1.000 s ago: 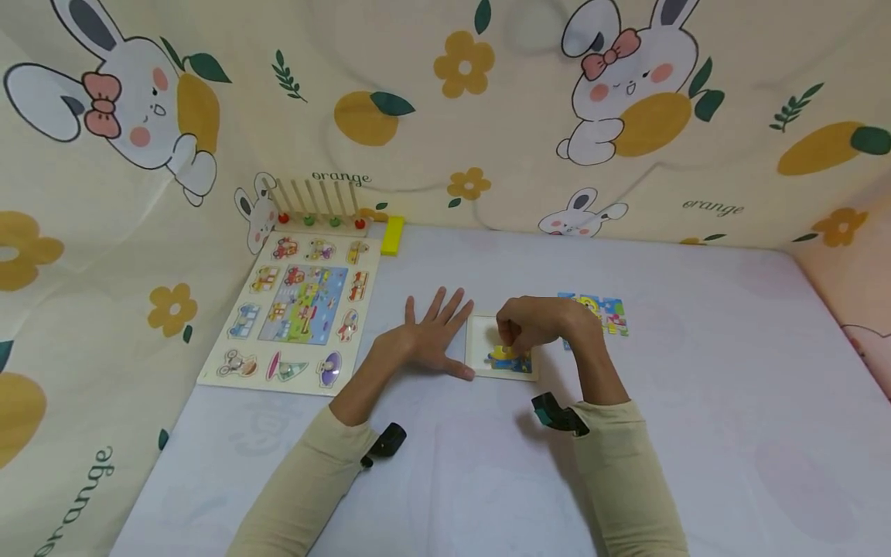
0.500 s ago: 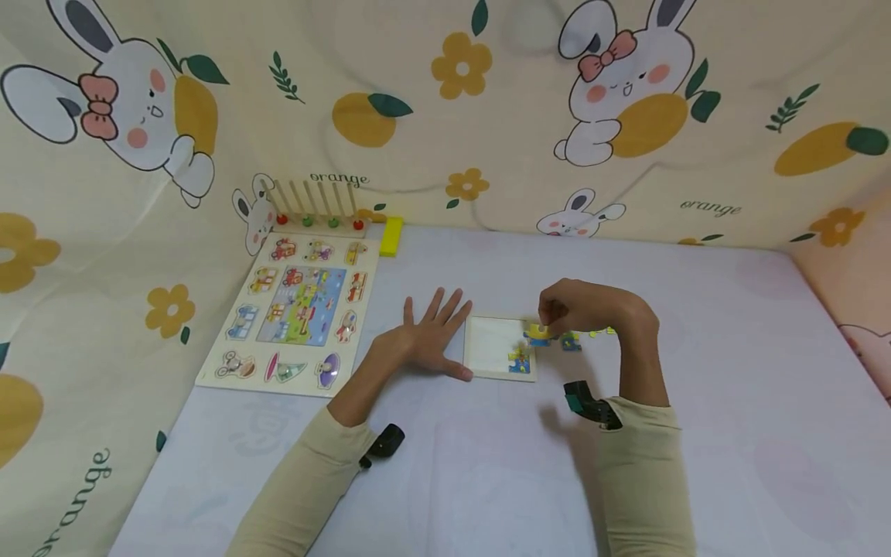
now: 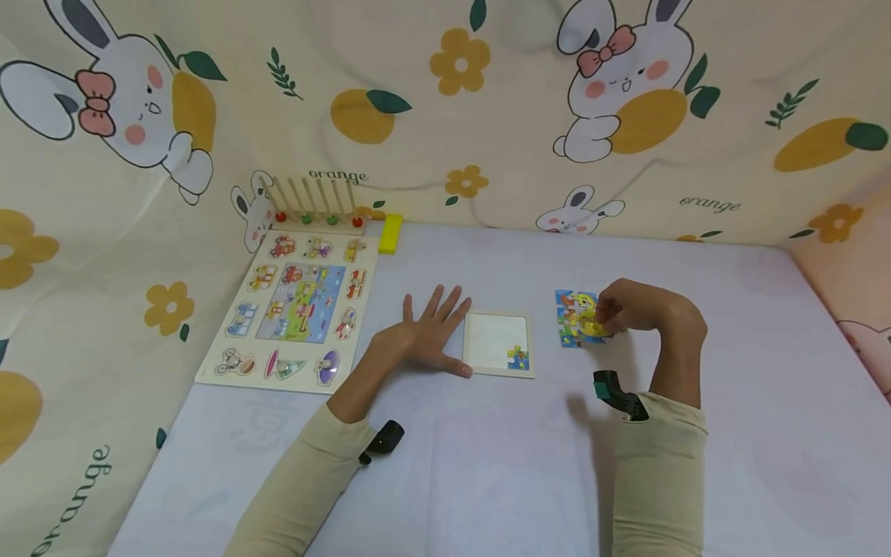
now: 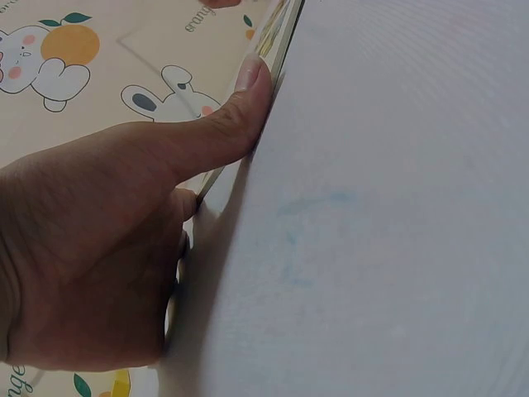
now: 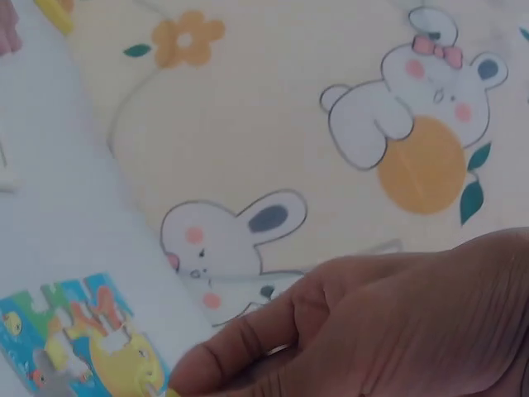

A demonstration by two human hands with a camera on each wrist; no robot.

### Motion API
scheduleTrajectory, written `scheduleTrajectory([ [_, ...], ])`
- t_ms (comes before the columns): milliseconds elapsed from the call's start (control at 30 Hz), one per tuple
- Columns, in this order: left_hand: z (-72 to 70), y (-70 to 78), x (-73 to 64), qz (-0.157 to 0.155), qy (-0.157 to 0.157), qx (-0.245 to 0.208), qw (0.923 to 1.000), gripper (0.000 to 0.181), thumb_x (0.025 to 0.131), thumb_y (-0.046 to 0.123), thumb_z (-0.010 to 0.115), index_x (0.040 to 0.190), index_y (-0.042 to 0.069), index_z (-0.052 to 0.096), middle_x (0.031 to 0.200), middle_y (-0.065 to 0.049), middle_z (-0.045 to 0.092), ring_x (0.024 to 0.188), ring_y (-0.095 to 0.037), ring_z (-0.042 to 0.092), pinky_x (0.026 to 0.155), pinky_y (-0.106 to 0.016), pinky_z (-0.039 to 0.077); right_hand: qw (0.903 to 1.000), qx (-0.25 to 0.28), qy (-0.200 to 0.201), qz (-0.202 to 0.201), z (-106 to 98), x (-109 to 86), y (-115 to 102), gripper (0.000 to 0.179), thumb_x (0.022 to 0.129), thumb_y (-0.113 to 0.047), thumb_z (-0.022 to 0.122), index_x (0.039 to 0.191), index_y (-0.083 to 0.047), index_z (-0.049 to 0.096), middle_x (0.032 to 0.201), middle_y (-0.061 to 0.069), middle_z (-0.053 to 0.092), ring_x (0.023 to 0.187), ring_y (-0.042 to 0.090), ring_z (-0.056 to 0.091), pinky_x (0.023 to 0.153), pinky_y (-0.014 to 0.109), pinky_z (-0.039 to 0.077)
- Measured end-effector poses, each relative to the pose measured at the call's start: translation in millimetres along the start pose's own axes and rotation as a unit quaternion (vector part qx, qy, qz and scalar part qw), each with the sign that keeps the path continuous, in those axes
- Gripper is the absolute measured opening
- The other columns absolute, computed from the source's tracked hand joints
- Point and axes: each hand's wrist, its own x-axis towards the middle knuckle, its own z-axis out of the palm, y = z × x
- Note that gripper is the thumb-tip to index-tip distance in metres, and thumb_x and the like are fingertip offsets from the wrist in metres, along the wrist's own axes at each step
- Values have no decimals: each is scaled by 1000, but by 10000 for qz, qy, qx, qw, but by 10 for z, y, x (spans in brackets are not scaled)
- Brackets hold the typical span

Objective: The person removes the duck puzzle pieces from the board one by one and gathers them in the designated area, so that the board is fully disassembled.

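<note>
My left hand (image 3: 425, 336) lies with spread fingers on the table at the left side of a small square puzzle tray (image 3: 496, 316), its thumb (image 4: 240, 107) against the tray's edge. A single yellow and blue jigsaw piece (image 3: 518, 357) sits in the tray's lower right corner. To the right of the tray, my right hand (image 3: 636, 305) pinches a yellow jigsaw piece (image 3: 597, 329) by the right side of a cluster of colourful pieces (image 3: 567, 309). In the right wrist view the cluster (image 5: 70, 318) lies just left of the fingertips, which are partly cut off at the bottom.
A large pegged picture board (image 3: 233, 377) lies at the left. Behind it stands a rack of upright wooden rods (image 3: 313, 205) with red and green beads, beside a yellow block (image 3: 390, 234). Printed cloth (image 3: 411, 155) hangs along the back of the table.
My right hand has moved right, from over the tray to the loose cluster, carrying a yellow piece with it. One piece stays in the tray's corner. My left hand has stayed in place.
</note>
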Motion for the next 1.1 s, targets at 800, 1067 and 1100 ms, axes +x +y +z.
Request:
scheduleTrajectory([
  [800, -4, -15, 5, 47, -13, -93, 9999, 123, 89, 69, 68, 168, 20, -12, 173, -3, -30, 160, -31, -31, 122, -76, -15, 9970, 180, -227, 722, 64, 94, 69, 15, 89, -10, 79, 95, -5, 66, 93, 5, 62, 94, 23, 55, 83, 40, 43],
  [1067, -15, -11, 10, 60, 0, -253, 9997, 122, 89, 68, 69, 169, 18, -9, 174, -5, -28, 161, -32, -30, 122, -75, -16, 9764, 281, -302, 2120, 121, 211, 126, 43, 83, -12, 85, 116, 8, 66, 91, 13, 64, 80, 23, 60, 73, 34, 45],
  [1100, -15, -11, 10, 54, -5, -257, 9997, 122, 89, 68, 69, 169, 17, -9, 174, -5, -28, 161, -32, -30, 122, -75, -16, 9736, 241, -314, 2248, 135, 246, 147, 47, 82, -13, 87, 117, 9, 65, 88, 12, 65, 79, 23, 61, 72, 34, 45],
])
